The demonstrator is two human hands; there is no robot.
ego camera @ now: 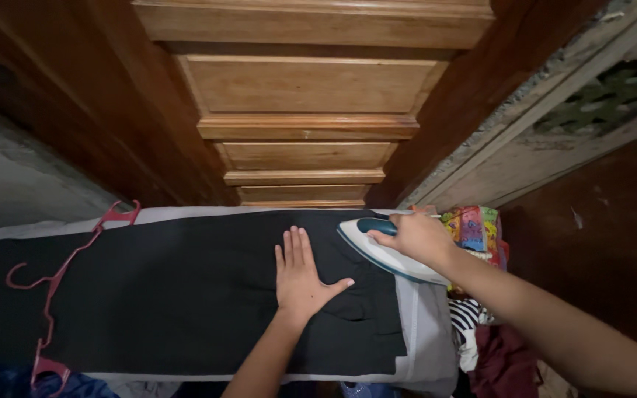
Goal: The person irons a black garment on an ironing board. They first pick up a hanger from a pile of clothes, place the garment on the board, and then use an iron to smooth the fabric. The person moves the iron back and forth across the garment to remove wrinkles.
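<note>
two hands at work over a black garment [171, 287] spread flat on a pale padded surface [429, 332]. left hand [300, 276] pressed palm-down on the cloth, fingers straight and together, thumb splayed right, gripping nothing. right hand [418, 237] closed round the dark teal handle of a white iron [377, 254], which rests on the garment's far right part, tip pointing left, just right of the left hand. pink hanger [57, 284] lies on the cloth at the left end. wooden panelled door [304, 103] at the far side. heap of coloured clothes [481, 295] right of the surface.
</note>
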